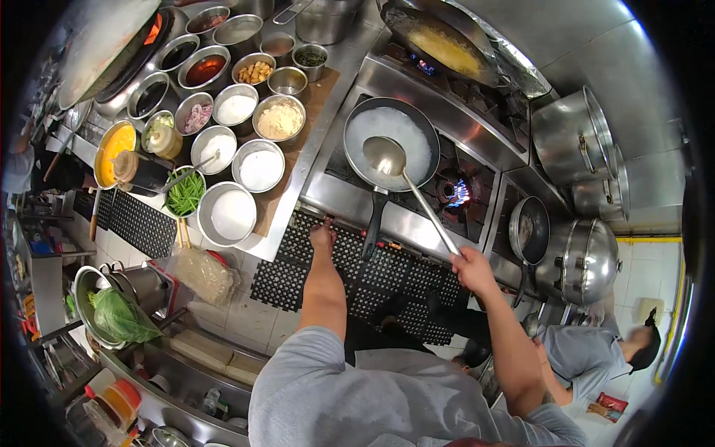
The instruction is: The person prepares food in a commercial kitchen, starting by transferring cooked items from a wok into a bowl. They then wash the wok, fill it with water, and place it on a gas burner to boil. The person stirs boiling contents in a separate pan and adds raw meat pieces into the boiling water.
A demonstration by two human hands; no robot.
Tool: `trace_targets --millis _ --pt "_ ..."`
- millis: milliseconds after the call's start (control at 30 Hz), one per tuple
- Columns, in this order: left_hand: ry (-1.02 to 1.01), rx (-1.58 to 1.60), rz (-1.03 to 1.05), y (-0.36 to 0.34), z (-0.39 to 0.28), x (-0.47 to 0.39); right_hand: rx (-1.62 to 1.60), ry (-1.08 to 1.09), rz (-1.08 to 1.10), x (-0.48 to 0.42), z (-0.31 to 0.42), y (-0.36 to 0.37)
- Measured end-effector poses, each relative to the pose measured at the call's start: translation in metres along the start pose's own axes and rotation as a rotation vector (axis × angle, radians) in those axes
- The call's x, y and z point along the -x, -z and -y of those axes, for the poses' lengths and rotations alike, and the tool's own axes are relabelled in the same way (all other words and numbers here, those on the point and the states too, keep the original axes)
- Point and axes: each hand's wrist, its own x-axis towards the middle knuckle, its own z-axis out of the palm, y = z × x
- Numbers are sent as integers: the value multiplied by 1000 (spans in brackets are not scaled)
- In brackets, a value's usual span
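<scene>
My right hand (472,268) grips the end of a long steel ladle (422,204). The ladle's bowl hangs over or dips into cloudy whitish liquid (368,125) in a black frying pan (433,134) on the gas stove (335,187). The pan's black handle (372,229) points towards me, with neither hand on it. At the stove's front edge, my left hand (323,237) reaches to the control strip near a small knob; its exact grip is too small to tell. Blue flame (461,193) burns on the burner right of the pan.
Several metal bowls of ingredients, including white powder (262,167) and cut green vegetables (185,193), crowd the left counter (273,240). Behind the stove sits a wok of yellow oil (447,50) over flame. A smaller pan (529,232), large pots (564,134) and another person (581,355) are at right.
</scene>
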Motion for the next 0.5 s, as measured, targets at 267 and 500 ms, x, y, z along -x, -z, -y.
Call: trace_targets --millis 267,500 --pt "88 -561 -86 127 -3 111 298 157 -387 -45 22 11" --pt "157 -730 -243 296 19 162 271 217 -391 -77 8 2"
